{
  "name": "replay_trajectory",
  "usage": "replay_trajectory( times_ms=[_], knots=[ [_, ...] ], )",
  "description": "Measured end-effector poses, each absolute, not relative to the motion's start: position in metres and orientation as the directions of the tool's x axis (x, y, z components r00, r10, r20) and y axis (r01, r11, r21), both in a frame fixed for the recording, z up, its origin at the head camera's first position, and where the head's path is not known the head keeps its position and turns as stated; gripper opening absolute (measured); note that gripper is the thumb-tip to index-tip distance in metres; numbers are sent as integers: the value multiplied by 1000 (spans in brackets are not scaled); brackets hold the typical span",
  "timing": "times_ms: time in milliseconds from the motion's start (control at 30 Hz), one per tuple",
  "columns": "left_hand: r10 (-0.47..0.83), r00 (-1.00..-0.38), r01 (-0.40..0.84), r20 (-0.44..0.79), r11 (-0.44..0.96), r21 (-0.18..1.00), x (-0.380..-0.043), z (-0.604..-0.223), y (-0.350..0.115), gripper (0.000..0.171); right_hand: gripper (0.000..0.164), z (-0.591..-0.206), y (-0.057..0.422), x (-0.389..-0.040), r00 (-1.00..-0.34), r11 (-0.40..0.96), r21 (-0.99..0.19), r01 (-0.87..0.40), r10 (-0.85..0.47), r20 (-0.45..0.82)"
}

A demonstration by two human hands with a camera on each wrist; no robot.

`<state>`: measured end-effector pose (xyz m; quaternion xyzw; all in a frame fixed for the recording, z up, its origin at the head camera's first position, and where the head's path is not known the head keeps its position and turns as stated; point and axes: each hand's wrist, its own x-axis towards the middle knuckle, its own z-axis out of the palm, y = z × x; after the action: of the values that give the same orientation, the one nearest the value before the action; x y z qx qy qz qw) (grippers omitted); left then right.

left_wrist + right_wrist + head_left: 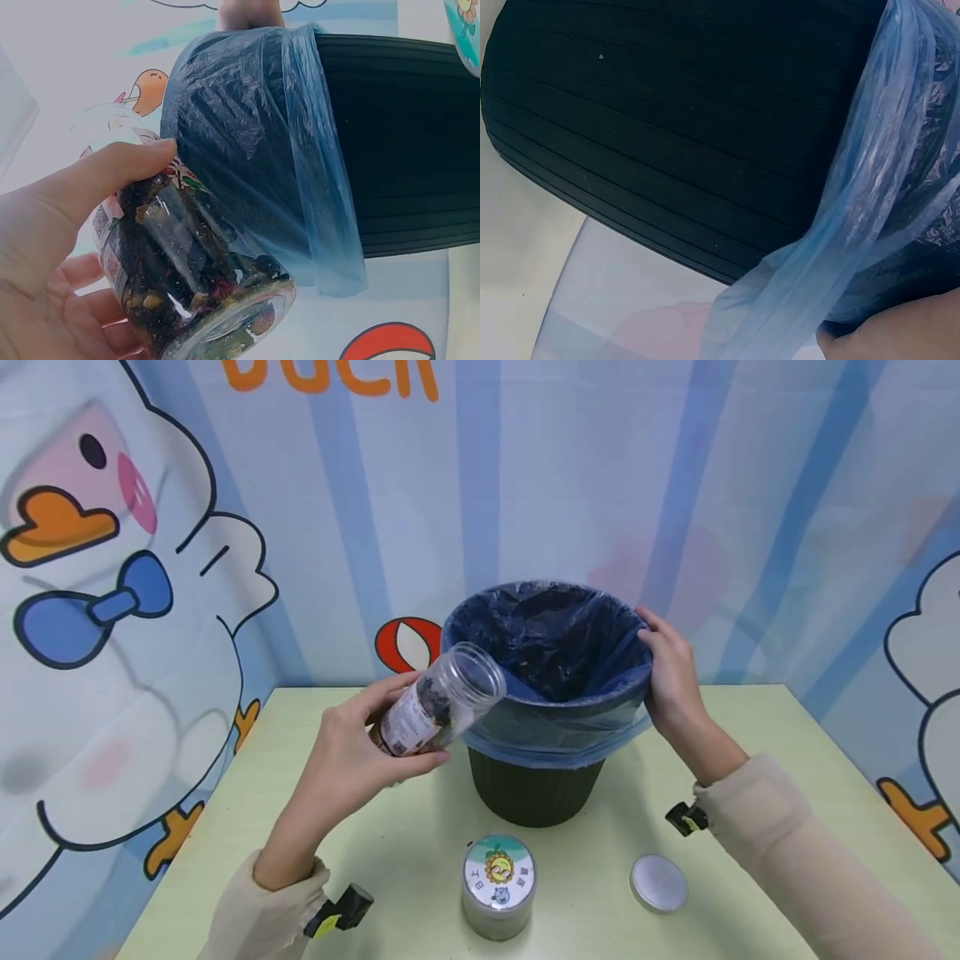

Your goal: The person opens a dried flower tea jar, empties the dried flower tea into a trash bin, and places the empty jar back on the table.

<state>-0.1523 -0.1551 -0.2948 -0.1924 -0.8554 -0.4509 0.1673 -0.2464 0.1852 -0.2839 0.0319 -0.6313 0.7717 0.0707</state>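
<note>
My left hand [348, 747] grips a clear jar [442, 702] with a label and dark dried bits inside, which look like dried flowers or tea. Uncapped, the jar tilts with its mouth toward the trash can [536, 789], near the rim's left front. In the left wrist view, the dark contents [180, 255] lie along the jar down to its base. A blue plastic bag [562, 731] lines the black can and folds over its rim. At the right side of that rim, my right hand [671, 672] holds the edge, fingers outside and thumb over the bag.
A round tin [498, 889] with a sunflower picture on its lid stands in front of the can. To its right, a silver lid [658, 883] lies on the pale table [405, 860]. Behind hangs a cartoon duck backdrop [570, 468].
</note>
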Motion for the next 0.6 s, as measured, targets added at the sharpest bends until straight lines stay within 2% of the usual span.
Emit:
replay_trajectory(
  times_ms=[600],
  knots=[
    [155,-846,487,511,616,619,-167,-278,-160,77,50,-286,187,-245,-986,-155,-974,-165,51,159]
  ],
)
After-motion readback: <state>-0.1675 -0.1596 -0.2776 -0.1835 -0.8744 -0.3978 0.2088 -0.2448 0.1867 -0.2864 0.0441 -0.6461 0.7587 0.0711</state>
